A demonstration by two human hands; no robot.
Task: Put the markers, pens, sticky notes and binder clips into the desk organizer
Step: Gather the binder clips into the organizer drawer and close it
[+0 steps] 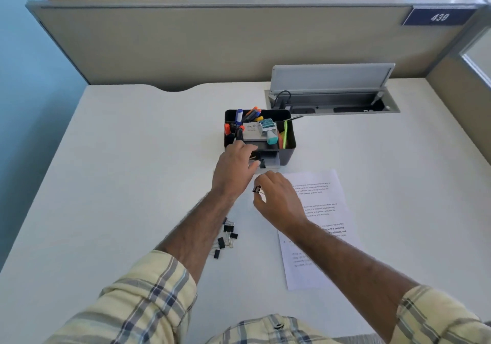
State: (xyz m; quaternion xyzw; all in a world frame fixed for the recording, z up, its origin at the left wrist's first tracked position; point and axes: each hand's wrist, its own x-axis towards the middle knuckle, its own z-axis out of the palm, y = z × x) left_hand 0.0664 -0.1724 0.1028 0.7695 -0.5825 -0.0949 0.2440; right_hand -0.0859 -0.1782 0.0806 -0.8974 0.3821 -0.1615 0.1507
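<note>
A black desk organizer (288,142) stands mid-desk, holding markers and pens (252,114) at its back, a white box and sticky notes (285,134) on the right. Its small front drawer (273,161) is pulled out. My left hand (235,169) reaches over the drawer and pinches a black binder clip (262,163) at the drawer's opening. My right hand (279,200) hovers just in front of the drawer and holds another binder clip (256,189) between its fingertips. Several black binder clips (225,237) lie loose on the desk under my left forearm.
A printed sheet of paper (318,227) lies to the right under my right forearm. An open cable tray with a raised lid (332,99) is behind the organizer. A beige partition wall (212,46) borders the desk's far edge.
</note>
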